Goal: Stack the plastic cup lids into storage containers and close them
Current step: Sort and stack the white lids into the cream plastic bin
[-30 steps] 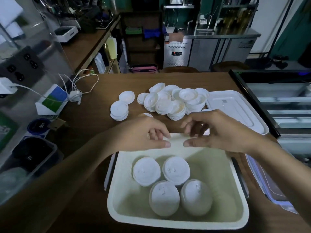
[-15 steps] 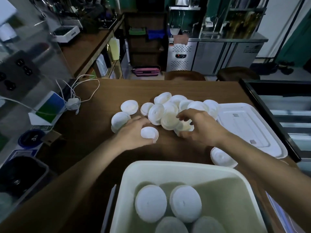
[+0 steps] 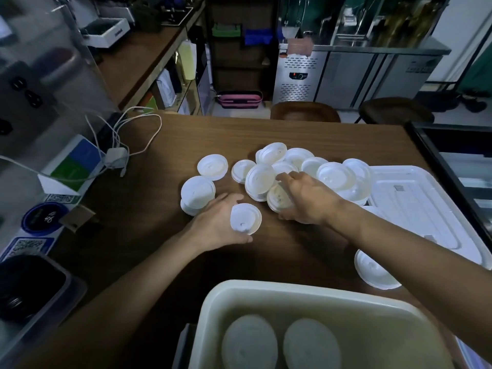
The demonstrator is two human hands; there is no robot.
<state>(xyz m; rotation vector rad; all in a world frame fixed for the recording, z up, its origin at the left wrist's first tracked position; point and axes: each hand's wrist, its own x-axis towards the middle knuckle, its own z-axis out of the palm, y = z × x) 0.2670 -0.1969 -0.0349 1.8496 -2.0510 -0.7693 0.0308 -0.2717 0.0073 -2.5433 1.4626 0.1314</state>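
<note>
Left hand [image 3: 213,227]: holds a lid [image 3: 245,218], just left of the pile [image 3: 306,163].
Right hand [image 3: 308,201]: grips a second lid [image 3: 277,199] at the pile's near edge.
Container [image 3: 292,291]: nearest, two lid stacks [image 3: 250,342] inside.
Cover [image 3: 415,206]: flat, right of the pile.

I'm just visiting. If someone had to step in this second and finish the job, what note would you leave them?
Left hand holds a single lid. Right hand grips a second lid at the pile.
Done: two stacks show in the tub.
Left: the pile, a short stack and a stray lid on the table go in; then fit the cover.
</note>
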